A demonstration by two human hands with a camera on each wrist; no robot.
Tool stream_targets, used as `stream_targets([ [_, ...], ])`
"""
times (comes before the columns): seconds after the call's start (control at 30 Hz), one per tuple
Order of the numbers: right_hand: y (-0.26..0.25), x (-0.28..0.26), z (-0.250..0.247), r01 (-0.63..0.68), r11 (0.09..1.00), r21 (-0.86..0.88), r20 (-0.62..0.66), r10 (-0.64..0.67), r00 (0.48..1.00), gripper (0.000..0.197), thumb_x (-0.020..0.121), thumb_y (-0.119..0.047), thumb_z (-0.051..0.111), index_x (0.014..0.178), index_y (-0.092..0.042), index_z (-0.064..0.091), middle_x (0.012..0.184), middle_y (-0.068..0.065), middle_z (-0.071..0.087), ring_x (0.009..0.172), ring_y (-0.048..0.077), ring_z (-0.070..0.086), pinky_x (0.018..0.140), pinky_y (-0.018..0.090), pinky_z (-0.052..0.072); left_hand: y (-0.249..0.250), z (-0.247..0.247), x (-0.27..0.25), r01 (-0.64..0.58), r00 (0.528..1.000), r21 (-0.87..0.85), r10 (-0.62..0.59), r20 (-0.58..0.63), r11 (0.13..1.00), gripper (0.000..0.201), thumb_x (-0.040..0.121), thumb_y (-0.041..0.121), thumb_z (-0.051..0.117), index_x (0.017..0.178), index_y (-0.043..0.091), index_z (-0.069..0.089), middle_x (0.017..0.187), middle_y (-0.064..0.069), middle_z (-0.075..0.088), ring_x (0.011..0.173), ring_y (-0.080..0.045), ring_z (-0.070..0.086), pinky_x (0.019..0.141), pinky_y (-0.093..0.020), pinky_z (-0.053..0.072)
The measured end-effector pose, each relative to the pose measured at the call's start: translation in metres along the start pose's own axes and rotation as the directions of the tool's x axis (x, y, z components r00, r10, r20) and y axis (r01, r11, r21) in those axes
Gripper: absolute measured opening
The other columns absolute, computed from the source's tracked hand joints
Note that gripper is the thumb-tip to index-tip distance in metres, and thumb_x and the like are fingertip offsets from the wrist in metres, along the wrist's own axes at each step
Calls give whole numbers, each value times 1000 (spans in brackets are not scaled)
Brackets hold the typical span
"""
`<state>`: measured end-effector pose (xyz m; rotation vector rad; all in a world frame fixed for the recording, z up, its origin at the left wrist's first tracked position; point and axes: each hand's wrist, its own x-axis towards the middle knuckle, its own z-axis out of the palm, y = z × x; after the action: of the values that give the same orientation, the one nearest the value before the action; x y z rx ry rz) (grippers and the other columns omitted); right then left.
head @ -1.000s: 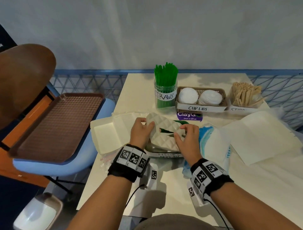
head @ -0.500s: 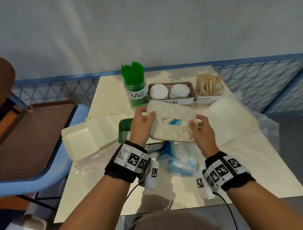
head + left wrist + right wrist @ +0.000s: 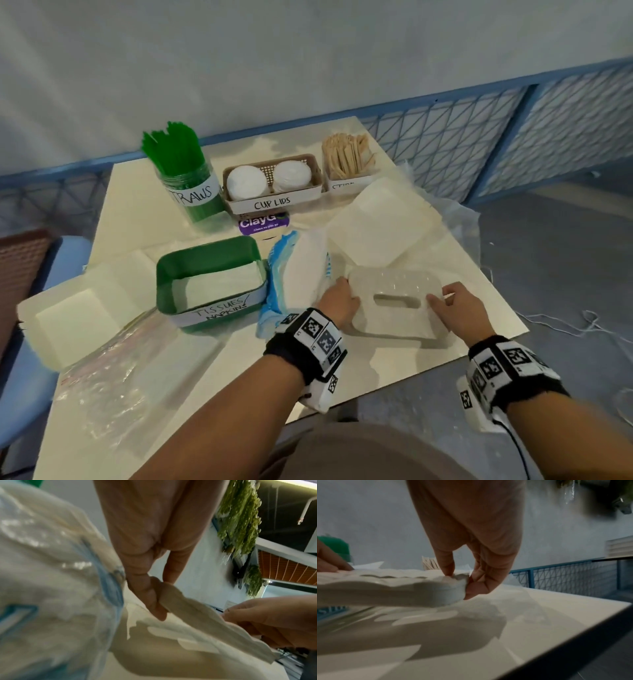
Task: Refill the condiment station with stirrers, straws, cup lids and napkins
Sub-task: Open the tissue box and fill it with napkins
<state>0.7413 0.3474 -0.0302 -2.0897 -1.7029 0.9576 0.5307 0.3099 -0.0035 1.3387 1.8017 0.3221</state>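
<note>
A white quilted dispenser lid [image 3: 397, 308] with an oval slot hangs just above the table's near right part. My left hand [image 3: 337, 301] pinches its left end and my right hand [image 3: 455, 305] pinches its right end. The wrist views show both pinches on the lid [image 3: 197, 619] [image 3: 402, 589], with its shadow below. To the left, the green box [image 3: 205, 255] labelled tissues/napkins stands uncovered, white napkins [image 3: 219, 284] inside. A blue-and-white tissue pack [image 3: 294, 270] lies between the box and the lid. At the back stand green straws [image 3: 181, 171], the cup-lid basket [image 3: 274, 205] and stirrers [image 3: 346, 157].
Open white foam boxes lie at the left [image 3: 78, 322] and behind the lid [image 3: 380, 222]. A clear plastic bag [image 3: 102, 383] covers the near left. The table's front right edge [image 3: 479, 353] runs close under my right wrist. A blue chair [image 3: 20, 377] stands at the left.
Both hands lifted the quilted lid off the green napkin box, then carried it right and down towards the table's near right. The box now stands uncovered.
</note>
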Motion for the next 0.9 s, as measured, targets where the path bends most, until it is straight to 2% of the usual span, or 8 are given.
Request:
stream_targets([
  [0.27,4,3,13,46,989,-140,-88,-58,994,41,84,-16,65,119,2,51,119,25,51,109,39,49,93,39,36,1,0,-12,-87,995,53,84,52,995,45,94,22,49,133,1,36,131,-17,50,121,-28,49,96,-29,38],
  [0.33,-18,-1,17,183,978,-101,-135,-195,971,39,82,-11,65,117,1,53,120,23,49,104,36,51,93,40,38,5,-15,-20,-180,982,21,181,-61,983,42,95,19,49,133,4,41,130,-13,53,115,-23,54,94,-27,40],
  [0.43,-77,-15,28,445,895,29,-99,-440,893,27,86,-9,61,112,-3,58,112,14,56,88,17,55,77,21,40,-2,-56,-18,-253,882,70,260,-394,965,24,92,10,50,115,4,53,116,-11,58,92,-18,57,83,-24,42],
  [0.5,-119,-26,42,527,843,111,-55,-524,850,24,87,-9,59,110,-3,59,107,11,59,80,15,56,69,13,35,-16,-81,-7,-179,840,167,239,-487,970,26,90,4,49,115,1,50,119,-15,53,100,-26,55,87,-32,41],
  [0.53,-136,-31,51,536,833,137,-12,-539,842,25,87,-10,59,112,-4,58,107,11,59,80,16,56,67,13,33,-24,-91,-2,-88,858,229,190,-476,969,31,89,4,48,120,0,46,123,-18,51,108,-31,52,92,-36,40],
  [0.67,-162,-39,87,467,884,-2,197,-457,867,46,89,-19,58,130,-6,42,129,13,44,116,26,47,94,24,33,-39,-103,7,220,930,463,-42,-364,859,38,92,9,41,129,3,34,127,-14,52,123,-29,45,111,-51,21],
  [0.8,-156,-37,99,282,955,-91,202,-260,944,63,90,-26,57,142,-12,24,145,15,15,132,35,24,110,34,23,-44,-103,8,229,939,616,-3,-345,754,43,92,5,31,135,2,29,115,-12,63,116,-28,53,115,-53,5],
  [0.9,-150,-31,97,239,971,-12,184,-233,955,53,92,-20,52,140,-15,30,146,14,14,132,35,25,110,34,24,-46,-103,7,171,951,691,65,-302,703,45,91,2,30,136,-1,28,110,-10,66,108,-28,58,116,-49,4],
])
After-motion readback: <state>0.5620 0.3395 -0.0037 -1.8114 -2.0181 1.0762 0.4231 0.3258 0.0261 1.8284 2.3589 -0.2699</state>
